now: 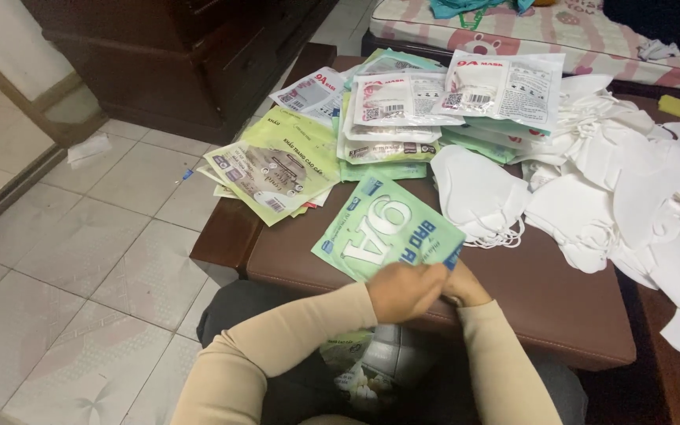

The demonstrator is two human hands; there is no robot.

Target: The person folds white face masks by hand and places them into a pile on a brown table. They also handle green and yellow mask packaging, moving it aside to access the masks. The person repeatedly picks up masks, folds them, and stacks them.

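pouch: flat green-and-white plastic mask pouch, long axis slanting away up-left from both hands
left hand: closed, pinching pouch's near edge
right hand: mostly hidden, grip unclear; equally near

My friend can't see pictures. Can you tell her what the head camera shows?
Two hands, left hand and right hand, meet at the near edge of a green mask packet on a brown table. Behind lie heaps of packets and loose white face masks.
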